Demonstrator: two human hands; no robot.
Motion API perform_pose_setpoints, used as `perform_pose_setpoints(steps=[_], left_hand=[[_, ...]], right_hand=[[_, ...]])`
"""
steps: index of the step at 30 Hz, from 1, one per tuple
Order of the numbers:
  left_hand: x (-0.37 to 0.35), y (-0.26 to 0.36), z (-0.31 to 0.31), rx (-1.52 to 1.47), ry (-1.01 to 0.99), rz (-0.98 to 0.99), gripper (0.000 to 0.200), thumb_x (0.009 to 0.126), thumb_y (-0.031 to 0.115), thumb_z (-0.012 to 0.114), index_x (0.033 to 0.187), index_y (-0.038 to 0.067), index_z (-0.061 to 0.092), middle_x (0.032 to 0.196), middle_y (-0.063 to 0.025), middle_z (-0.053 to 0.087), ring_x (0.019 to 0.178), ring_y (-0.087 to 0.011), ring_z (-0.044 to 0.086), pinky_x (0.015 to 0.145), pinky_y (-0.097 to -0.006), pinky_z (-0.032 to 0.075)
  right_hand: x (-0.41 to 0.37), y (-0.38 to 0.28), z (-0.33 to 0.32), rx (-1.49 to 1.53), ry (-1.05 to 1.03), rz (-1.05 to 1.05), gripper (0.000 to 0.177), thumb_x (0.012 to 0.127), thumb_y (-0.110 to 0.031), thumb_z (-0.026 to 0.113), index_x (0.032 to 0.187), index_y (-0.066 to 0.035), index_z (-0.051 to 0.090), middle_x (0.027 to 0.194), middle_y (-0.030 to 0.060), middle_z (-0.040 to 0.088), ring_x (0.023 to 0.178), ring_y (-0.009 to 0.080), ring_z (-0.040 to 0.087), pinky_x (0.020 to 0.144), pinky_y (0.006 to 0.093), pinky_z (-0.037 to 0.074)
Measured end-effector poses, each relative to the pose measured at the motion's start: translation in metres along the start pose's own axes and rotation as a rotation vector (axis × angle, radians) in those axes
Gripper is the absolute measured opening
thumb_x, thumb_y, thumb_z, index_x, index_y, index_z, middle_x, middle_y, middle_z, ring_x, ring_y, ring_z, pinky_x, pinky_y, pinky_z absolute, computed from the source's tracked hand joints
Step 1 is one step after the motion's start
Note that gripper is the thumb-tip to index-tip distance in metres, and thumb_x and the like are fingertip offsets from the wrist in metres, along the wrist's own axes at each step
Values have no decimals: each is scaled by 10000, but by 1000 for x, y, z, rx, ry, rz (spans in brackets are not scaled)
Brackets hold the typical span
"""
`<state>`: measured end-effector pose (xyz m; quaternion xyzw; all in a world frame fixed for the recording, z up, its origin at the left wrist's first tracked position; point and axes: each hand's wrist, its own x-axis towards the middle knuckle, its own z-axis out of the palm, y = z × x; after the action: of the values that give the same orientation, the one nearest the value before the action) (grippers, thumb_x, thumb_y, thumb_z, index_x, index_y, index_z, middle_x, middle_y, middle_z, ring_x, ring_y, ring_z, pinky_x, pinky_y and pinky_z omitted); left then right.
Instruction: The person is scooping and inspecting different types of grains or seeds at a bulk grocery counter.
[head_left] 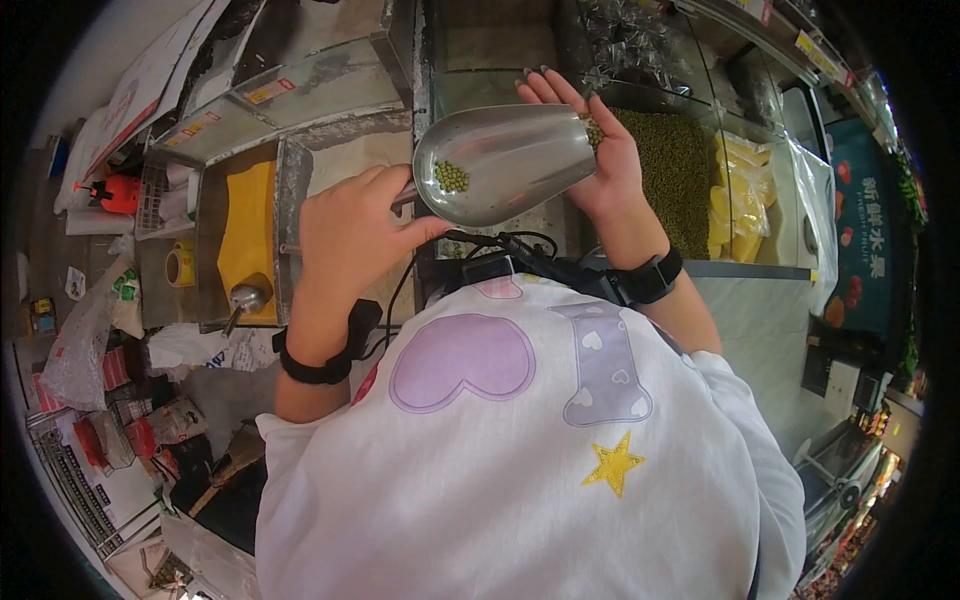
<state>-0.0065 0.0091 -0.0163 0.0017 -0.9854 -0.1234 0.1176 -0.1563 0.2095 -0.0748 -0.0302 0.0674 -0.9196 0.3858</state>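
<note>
A shiny metal scoop [520, 165] lies tilted across the middle, its handle gripped by my left hand [360, 225]. A small cluster of green mung beans [451, 177] rests inside the scoop near the handle end. My right hand [612, 165] is palm up with fingers stretched out, touching or very close to the scoop's mouth. Some small beans [593, 132] show at its palm, partly hidden by the scoop's edge. Beyond that wrist is a bin full of green mung beans [672, 165].
Bins of white powder [350, 155] and yellow powder or grain [248, 230] stand to the left, the latter with another metal scoop [247, 297]. Yellow packets [742, 185] fill a bin at right. Glass dividers [300, 90] separate the compartments. Black cables [510, 245] hang at my chest.
</note>
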Motion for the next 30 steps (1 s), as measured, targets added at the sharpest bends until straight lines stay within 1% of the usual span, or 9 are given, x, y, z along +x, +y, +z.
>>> perform_pose_setpoints(steps=[8,10,13,14,16,17,19,27,30], left_hand=[[1,1,0,-18,-9,-6,473,609,506,697,873,122,623,756,-12,615,682,-215,612,554,-328,457],[1,3,-2,-12,-34,-33,508,581,449,743,924,94,624,796,-35,638,707,-226,619,581,-308,462],[2,3,-1,-7,-24,-25,494,581,434,749,914,92,624,800,-34,640,708,-224,619,583,-306,463],[2,3,-1,-7,-24,-25,494,581,434,749,914,92,624,800,-34,640,708,-224,619,583,-306,463],[2,2,0,-11,-26,-17,495,616,498,698,931,122,633,823,-29,639,738,-229,621,591,-341,467],[2,3,0,-11,-26,-17,495,616,498,698,931,122,633,823,-29,639,738,-229,621,591,-341,467],[2,4,0,-38,0,-19,491,579,427,755,907,87,623,804,-39,642,714,-224,620,590,-306,464],[1,1,8,-108,-2,-35,481,586,408,766,907,80,622,776,-49,635,684,-213,618,584,-291,460],[1,1,10,-130,-20,-50,485,584,408,768,908,79,619,765,-52,631,671,-213,615,575,-287,455]], right_hand=[[-1,0,-1,18,7,22,491,962,-304,269,1332,12,336,1374,168,365,1295,282,319,1081,431,258],[-1,1,-1,23,8,25,491,963,-305,267,1332,12,337,1372,168,368,1292,283,322,1081,431,259],[-1,1,0,4,7,32,491,965,-305,260,1333,11,336,1372,168,368,1290,283,326,1080,428,263],[-1,1,0,1,8,37,490,966,-304,256,1333,10,336,1372,168,367,1289,284,327,1078,427,265],[-1,1,0,-2,8,42,488,967,-302,252,1333,9,336,1373,168,367,1288,285,328,1077,426,268],[-1,1,-1,7,-2,48,486,967,-300,251,1333,8,336,1373,168,367,1287,286,329,1077,424,269],[-1,0,-2,16,-12,54,485,967,-298,250,1333,8,336,1373,168,366,1287,287,329,1076,423,270],[-2,2,4,-57,47,28,478,962,-278,274,1337,14,326,1373,175,364,1288,289,327,1079,414,266],[-1,2,2,-26,25,35,475,960,-269,281,1338,15,324,1370,177,367,1288,290,328,1081,413,264]])
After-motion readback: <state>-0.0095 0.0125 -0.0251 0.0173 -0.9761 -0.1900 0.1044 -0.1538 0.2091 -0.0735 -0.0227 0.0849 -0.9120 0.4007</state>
